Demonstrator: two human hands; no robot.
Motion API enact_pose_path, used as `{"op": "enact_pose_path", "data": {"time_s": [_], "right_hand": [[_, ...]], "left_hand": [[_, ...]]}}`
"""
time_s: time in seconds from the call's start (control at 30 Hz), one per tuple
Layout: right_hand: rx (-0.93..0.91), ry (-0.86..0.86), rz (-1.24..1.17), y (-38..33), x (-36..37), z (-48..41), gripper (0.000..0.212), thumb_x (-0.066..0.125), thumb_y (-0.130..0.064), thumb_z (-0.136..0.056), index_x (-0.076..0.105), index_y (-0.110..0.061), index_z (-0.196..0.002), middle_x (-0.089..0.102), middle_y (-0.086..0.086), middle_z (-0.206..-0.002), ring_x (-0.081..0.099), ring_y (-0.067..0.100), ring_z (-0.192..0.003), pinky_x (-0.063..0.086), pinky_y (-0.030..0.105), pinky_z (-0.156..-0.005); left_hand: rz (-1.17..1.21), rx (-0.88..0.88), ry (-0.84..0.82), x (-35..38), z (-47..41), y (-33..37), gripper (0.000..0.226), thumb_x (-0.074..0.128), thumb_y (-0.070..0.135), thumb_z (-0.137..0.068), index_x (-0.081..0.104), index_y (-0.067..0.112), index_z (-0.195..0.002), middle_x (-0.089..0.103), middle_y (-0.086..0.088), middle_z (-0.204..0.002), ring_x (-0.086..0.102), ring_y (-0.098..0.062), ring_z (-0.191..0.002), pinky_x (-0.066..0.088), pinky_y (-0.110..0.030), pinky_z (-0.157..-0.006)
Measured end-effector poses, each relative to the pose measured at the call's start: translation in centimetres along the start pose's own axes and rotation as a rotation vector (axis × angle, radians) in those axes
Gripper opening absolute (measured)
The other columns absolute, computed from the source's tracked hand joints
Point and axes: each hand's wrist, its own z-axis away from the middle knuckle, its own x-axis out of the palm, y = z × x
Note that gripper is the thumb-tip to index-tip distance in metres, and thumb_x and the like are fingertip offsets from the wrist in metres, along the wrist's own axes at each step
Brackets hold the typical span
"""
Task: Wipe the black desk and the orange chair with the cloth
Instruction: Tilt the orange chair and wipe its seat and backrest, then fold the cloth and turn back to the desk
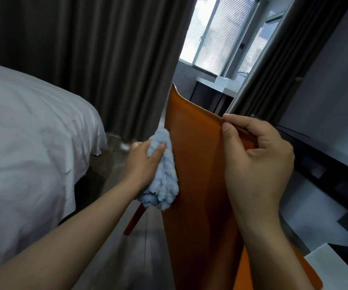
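Note:
The orange chair (pixel 198 160) fills the middle of the view, its smooth backrest facing me and one orange leg showing at lower left. My left hand (pixel 141 164) presses a fluffy light-blue cloth (pixel 162 174) against the left edge of the backrest. My right hand (pixel 259 162) grips the top edge of the backrest, thumb on the near side and fingers over the rim. The black desk (pixel 323 162) runs along the right wall behind the chair; only its dark edge shows.
A bed with white sheets (pixel 28 143) stands close on the left. Dark curtains (pixel 97 59) hang behind, with a window with blinds (pixel 221 38) beyond. A white box (pixel 340 266) sits at lower right. A strip of grey floor lies between bed and chair.

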Motion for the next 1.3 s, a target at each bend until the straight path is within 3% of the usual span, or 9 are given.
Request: {"op": "enact_pose_path", "data": {"time_s": [0.07, 0.2, 0.33, 0.43, 0.6, 0.73, 0.93, 1.03, 1.3], "right_hand": [[-0.010, 0.011, 0.008, 0.0, 0.0, 0.0, 0.014, 0.066, -0.020, -0.092, 0.071, -0.028, -0.101, 0.067, -0.012, -0.093, 0.059, -0.007, -0.086, 0.042, 0.005, -0.075], [-0.021, 0.019, 0.028, 0.0, 0.1, 0.0, 0.013, 0.066, -0.017, -0.091, 0.074, -0.023, -0.100, 0.066, -0.012, -0.090, 0.059, -0.006, -0.086, 0.039, 0.001, -0.074], [0.006, -0.002, 0.029, -0.4, -0.2, 0.0, 0.015, 0.066, -0.017, -0.091, 0.073, -0.024, -0.101, 0.062, -0.017, -0.089, 0.057, -0.009, -0.084, 0.040, 0.002, -0.076], [0.057, -0.114, 0.025, -1.3, -1.3, -0.2, 0.020, 0.062, -0.016, -0.094, 0.071, -0.023, -0.110, 0.062, -0.016, -0.097, 0.057, -0.005, -0.088, 0.049, 0.018, -0.084], [0.186, -0.185, -0.131, -3.6, -7.0, 4.2, 0.039, 0.061, -0.029, -0.094, 0.054, -0.037, -0.132, 0.050, -0.035, -0.116, 0.047, -0.019, -0.110, 0.043, 0.008, -0.086], [0.518, -0.196, -0.540, -5.6, -12.3, 9.1, 0.045, 0.068, -0.044, -0.080, 0.058, -0.043, -0.124, 0.061, -0.021, -0.123, 0.056, -0.011, -0.111, 0.048, 0.003, -0.075], [0.486, -0.322, -0.788, -8.0, -16.2, 10.8, 0.060, 0.077, -0.043, -0.076, 0.052, -0.047, -0.131, 0.062, -0.032, -0.119, 0.061, -0.006, -0.111, 0.053, 0.013, -0.080], [0.468, -0.318, -0.795, -7.7, -16.9, 10.4, 0.066, 0.076, -0.044, -0.077, 0.048, -0.044, -0.137, 0.060, -0.019, -0.131, 0.062, 0.004, -0.116, 0.056, 0.023, -0.086], [0.616, -0.228, -0.705, -2.6, -17.7, 4.4, 0.062, 0.083, -0.026, -0.067, 0.054, -0.046, -0.118, 0.068, -0.030, -0.106, 0.067, -0.006, -0.097, 0.053, 0.009, -0.068]], "left_hand": [[0.004, 0.001, -0.022, -0.4, 1.0, -0.5, 0.032, 0.051, 0.040, -0.096, 0.066, 0.013, -0.088, 0.067, -0.010, -0.094, 0.066, -0.015, -0.078, 0.056, -0.038, -0.072], [-0.134, -0.041, -0.045, -2.0, 3.0, -0.7, 0.034, 0.050, 0.049, -0.093, 0.064, 0.024, -0.111, 0.055, -0.002, -0.113, 0.058, -0.005, -0.085, 0.041, -0.019, -0.064], [-0.140, 0.021, -0.025, -4.6, 4.8, 1.8, 0.038, 0.047, 0.057, -0.091, 0.065, 0.030, -0.109, 0.059, -0.001, -0.110, 0.061, -0.007, -0.088, 0.052, -0.030, -0.075], [-0.116, 0.057, -0.006, -6.5, 6.8, 4.8, 0.041, 0.048, 0.061, -0.089, 0.066, 0.029, -0.108, 0.062, -0.002, -0.108, 0.065, -0.010, -0.087, 0.056, -0.037, -0.079], [-0.036, 0.152, 0.001, -8.6, 11.9, 10.8, 0.037, 0.051, 0.065, -0.085, 0.067, 0.036, -0.103, 0.066, 0.009, -0.101, 0.066, -0.003, -0.086, 0.057, -0.026, -0.073], [0.122, 0.223, -0.101, -9.3, 16.6, 16.0, 0.028, 0.055, 0.060, -0.084, 0.068, 0.037, -0.095, 0.071, 0.018, -0.092, 0.069, 0.001, -0.081, 0.054, -0.014, -0.061], [0.304, 0.115, -0.294, -7.5, 21.0, 20.6, 0.029, 0.061, 0.056, -0.085, 0.066, 0.037, -0.107, 0.073, 0.005, -0.101, 0.072, -0.012, -0.091, 0.060, -0.041, -0.079], [0.449, 0.040, -0.429, -6.0, 21.6, 22.0, 0.034, 0.055, 0.050, -0.089, 0.065, 0.029, -0.113, 0.073, -0.001, -0.106, 0.071, -0.018, -0.097, 0.059, -0.040, -0.082], [0.585, -0.223, -0.455, -1.5, 17.0, 24.5, 0.029, 0.046, 0.033, -0.098, 0.068, 0.022, -0.114, 0.071, -0.002, -0.112, 0.068, -0.016, -0.104, 0.055, -0.038, -0.087]]}}
